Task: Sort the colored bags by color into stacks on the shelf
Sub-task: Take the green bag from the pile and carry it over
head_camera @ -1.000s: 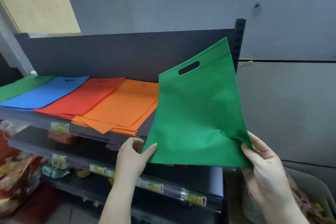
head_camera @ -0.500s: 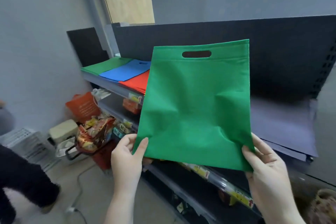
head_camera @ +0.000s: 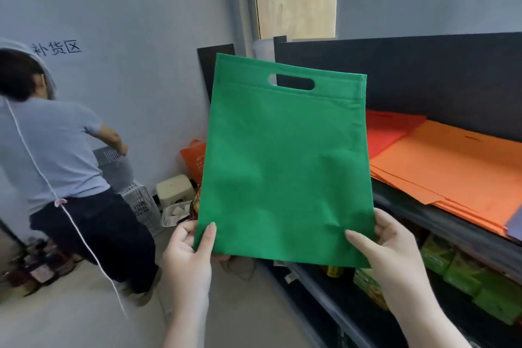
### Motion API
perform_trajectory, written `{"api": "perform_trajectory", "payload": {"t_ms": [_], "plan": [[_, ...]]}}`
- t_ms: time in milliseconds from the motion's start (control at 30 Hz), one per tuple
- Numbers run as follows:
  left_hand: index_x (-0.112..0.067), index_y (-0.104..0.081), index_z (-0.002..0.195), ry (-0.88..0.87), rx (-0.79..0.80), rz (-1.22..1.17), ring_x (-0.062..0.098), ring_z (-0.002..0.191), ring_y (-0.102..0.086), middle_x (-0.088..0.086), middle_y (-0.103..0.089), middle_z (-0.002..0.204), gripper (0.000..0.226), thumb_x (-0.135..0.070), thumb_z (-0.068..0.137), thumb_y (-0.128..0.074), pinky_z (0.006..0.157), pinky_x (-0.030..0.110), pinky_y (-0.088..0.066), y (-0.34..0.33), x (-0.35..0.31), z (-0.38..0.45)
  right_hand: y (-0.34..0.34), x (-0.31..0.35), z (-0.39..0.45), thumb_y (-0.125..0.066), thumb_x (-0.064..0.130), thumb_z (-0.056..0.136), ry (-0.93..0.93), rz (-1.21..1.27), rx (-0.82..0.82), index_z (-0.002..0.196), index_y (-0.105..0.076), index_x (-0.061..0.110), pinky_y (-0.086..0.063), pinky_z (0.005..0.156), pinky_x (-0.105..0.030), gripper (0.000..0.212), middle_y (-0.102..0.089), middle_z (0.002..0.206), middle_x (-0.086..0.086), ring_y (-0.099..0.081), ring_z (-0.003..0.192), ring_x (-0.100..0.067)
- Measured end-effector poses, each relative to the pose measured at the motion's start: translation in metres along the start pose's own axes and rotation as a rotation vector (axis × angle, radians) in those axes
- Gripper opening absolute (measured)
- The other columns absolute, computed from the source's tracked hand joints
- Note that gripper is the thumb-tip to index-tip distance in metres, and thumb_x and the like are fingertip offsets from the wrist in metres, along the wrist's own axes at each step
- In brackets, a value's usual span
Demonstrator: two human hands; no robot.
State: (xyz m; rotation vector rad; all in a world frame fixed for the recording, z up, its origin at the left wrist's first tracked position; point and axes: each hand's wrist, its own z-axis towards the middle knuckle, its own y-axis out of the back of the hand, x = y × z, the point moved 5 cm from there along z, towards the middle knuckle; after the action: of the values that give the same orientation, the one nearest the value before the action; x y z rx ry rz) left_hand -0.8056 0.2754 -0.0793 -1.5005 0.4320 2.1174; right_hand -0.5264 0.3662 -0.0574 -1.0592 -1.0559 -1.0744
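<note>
We hold the green bag (head_camera: 285, 167) upright in the air, left of the shelf (head_camera: 440, 220). Its long axis runs nearly vertical, a little tilted, with the handle slot at the top and the flat face toward us. Our left hand (head_camera: 187, 251) pinches the lower left corner, thumb on the front. Our right hand (head_camera: 389, 246) pinches the lower right corner in the same way. Both forearms rise from below. On the shelf lie the red stack (head_camera: 389, 130) and, beside it, the orange stack (head_camera: 457, 167). Another person (head_camera: 62, 155) bends at the left.
</note>
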Motion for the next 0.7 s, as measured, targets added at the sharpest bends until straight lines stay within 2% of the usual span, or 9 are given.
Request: {"api": "perform_trajectory", "payload": {"t_ms": [100, 300, 367, 433, 500, 567, 633, 667, 700], "plan": [[-0.021, -0.061, 0.081, -0.005, 0.0, 0.003, 0.0, 0.074, -0.068, -0.012, -0.074, 0.083, 0.01, -0.015, 0.088, -0.064, 0.062, 0.023, -0.05, 0.011, 0.015, 0.04, -0.038, -0.009, 0.025, -0.062, -0.008, 0.084, 0.009, -0.029, -0.005, 0.094, -0.065, 0.031, -0.054, 0.06, -0.013, 0.041, -0.073, 0.088, 0.016, -0.07, 0.08, -0.003], [-0.021, -0.06, 0.08, -0.01, 0.001, -0.019, 0.0, 0.069, -0.067, -0.014, -0.073, 0.078, 0.013, -0.013, 0.089, -0.062, 0.056, 0.018, -0.049, 0.008, 0.041, 0.113, -0.094, -0.019, 0.079, -0.064, -0.004, 0.084, 0.035, -0.096, -0.019, 0.093, -0.066, 0.031, -0.06, 0.069, -0.03, 0.036, -0.074, 0.088, 0.013, -0.071, 0.081, -0.009], [-0.018, -0.059, 0.08, -0.016, -0.008, -0.045, -0.001, 0.065, -0.067, -0.013, -0.073, 0.076, 0.013, -0.01, 0.089, -0.062, 0.051, 0.012, -0.048, 0.001, 0.049, 0.138, -0.109, -0.021, 0.101, -0.065, -0.004, 0.084, 0.062, -0.119, -0.015, 0.09, -0.067, 0.031, -0.06, 0.068, -0.028, 0.035, -0.074, 0.087, 0.014, -0.071, 0.079, -0.008], [-0.014, -0.059, 0.08, -0.018, -0.011, -0.077, -0.001, 0.06, -0.066, -0.012, -0.073, 0.076, 0.012, -0.006, 0.089, -0.061, 0.047, 0.009, -0.046, -0.01, 0.056, 0.165, -0.123, -0.025, 0.127, -0.065, -0.003, 0.083, 0.086, -0.129, -0.012, 0.089, -0.067, 0.029, -0.058, 0.062, -0.022, 0.033, -0.074, 0.085, 0.013, -0.071, 0.074, -0.008], [-0.016, -0.06, 0.081, -0.032, -0.007, -0.074, 0.0, 0.064, -0.067, -0.011, -0.073, 0.078, 0.012, -0.006, 0.088, -0.061, 0.051, 0.009, -0.047, -0.022, 0.064, 0.195, -0.136, -0.031, 0.156, -0.065, -0.004, 0.083, 0.106, -0.125, -0.011, 0.089, -0.068, 0.026, -0.055, 0.057, -0.017, 0.031, -0.074, 0.083, 0.012, -0.071, 0.073, -0.007], [-0.019, -0.061, 0.08, -0.04, -0.013, -0.059, 0.007, 0.075, -0.069, -0.01, -0.074, 0.081, 0.012, -0.01, 0.088, -0.063, 0.06, 0.015, -0.052, -0.033, 0.073, 0.225, -0.15, -0.039, 0.188, -0.066, -0.005, 0.082, 0.123, -0.127, -0.004, 0.089, -0.068, 0.025, -0.054, 0.061, -0.015, 0.03, -0.074, 0.084, 0.013, -0.071, 0.077, -0.005], [-0.022, -0.062, 0.079, -0.023, -0.015, -0.057, 0.019, 0.08, -0.07, -0.007, -0.074, 0.083, 0.011, -0.015, 0.087, -0.063, 0.066, 0.036, -0.057, -0.044, 0.082, 0.256, -0.163, -0.044, 0.22, -0.067, -0.002, 0.082, 0.135, -0.14, 0.0, 0.087, -0.069, 0.024, -0.053, 0.061, -0.014, 0.027, -0.074, 0.083, 0.014, -0.07, 0.077, -0.004], [-0.023, -0.063, 0.079, -0.016, -0.015, -0.057, 0.021, 0.081, -0.07, -0.006, -0.074, 0.084, 0.011, -0.016, 0.087, -0.064, 0.069, 0.044, -0.056, -0.05, 0.085, 0.27, -0.168, -0.046, 0.236, -0.068, -0.001, 0.082, 0.139, -0.143, -0.001, 0.086, -0.069, 0.025, -0.053, 0.06, -0.014, 0.026, -0.074, 0.083, 0.014, -0.07, 0.077, -0.004], [-0.023, -0.063, 0.079, -0.014, -0.017, -0.056, 0.019, 0.081, -0.071, -0.006, -0.074, 0.085, 0.012, -0.015, 0.088, -0.064, 0.072, 0.046, -0.054, -0.056, 0.088, 0.283, -0.172, -0.049, 0.25, -0.068, 0.001, 0.082, 0.138, -0.139, -0.004, 0.086, -0.069, 0.024, -0.053, 0.059, -0.014, 0.024, -0.074, 0.083, 0.014, -0.07, 0.076, -0.004]]}}
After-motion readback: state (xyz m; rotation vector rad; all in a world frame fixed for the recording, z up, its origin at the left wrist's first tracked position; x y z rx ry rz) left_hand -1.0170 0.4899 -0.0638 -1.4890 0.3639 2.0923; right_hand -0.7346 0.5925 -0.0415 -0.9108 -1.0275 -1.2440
